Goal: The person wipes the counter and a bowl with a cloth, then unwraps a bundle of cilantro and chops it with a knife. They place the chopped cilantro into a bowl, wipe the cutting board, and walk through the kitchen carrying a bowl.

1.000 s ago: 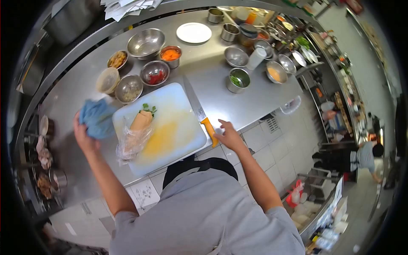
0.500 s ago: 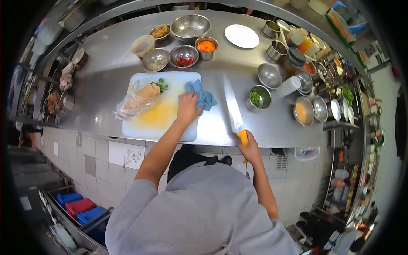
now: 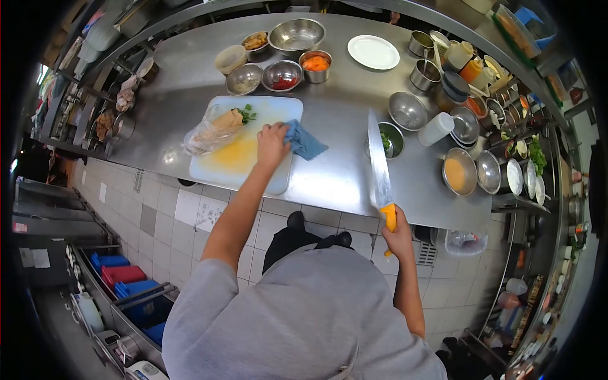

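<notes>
"What's in the left hand (image 3: 272, 144)?"

"A blue cloth (image 3: 306, 142). The grip is closed on its near end, over the right side of the board (image 3: 208, 167), and the rest spreads onto the tabletop (image 3: 329, 183)."

"And the right hand (image 3: 399, 234)?"

"That grip is wrapped round the knife (image 3: 380, 168), on the yellow handle, just off the tabletop's near edge. The blade points away from the person, partly hiding the cup (image 3: 397, 140) of chopped greens."

"What's on the board?"

"A roll (image 3: 218, 130), partly in clear plastic, leafy herbs (image 3: 247, 114) at its right end. There's a yellow stain beside it."

"Behind the board?"

"Bowls, one with red pieces (image 3: 285, 83)."
</notes>
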Demonstrator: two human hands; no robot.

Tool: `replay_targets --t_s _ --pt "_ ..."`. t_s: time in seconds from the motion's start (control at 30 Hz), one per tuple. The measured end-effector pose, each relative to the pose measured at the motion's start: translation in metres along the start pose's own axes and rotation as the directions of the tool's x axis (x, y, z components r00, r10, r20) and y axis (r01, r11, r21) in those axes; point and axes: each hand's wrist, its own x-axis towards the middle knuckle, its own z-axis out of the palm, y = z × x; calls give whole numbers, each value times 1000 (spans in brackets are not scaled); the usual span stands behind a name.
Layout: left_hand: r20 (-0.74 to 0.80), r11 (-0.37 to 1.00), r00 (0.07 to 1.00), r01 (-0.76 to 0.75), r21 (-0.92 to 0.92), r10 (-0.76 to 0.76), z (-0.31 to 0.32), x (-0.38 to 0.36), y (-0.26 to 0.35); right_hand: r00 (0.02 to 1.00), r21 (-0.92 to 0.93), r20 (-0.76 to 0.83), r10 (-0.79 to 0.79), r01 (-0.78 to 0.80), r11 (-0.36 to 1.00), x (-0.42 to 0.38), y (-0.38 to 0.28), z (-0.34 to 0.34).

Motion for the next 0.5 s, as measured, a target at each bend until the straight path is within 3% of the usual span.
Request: replay_targets --t_s 0.07,0.2,0.3,0.33,0.4,0.5 --pt "131 993 984 121 -14 -118 20 8 -13 999 -7 -16 -38 38 999 0 6 0" --pt "255 935 947 -102 -339 196 33 -3 5 998 11 -38 -47 47 999 -7 2 3" --pt "80 918 988 -93 -385 134 44 39 27 994 8 -88 -67 68 998 -15 1 -2" --pt "125 923 989 -22 -384 76 35 69 34 992 -2 -106 -75 75 997 -17 0 -5" --pt "103 974 987 -103 -203 126 57 122 25 993 15 -116 -23 25 1000 -23 -12 -13" --pt "397 991 917 83 -106 -34 91 176 32 988 51 -143 61 -54 997 -33 -22 -21"
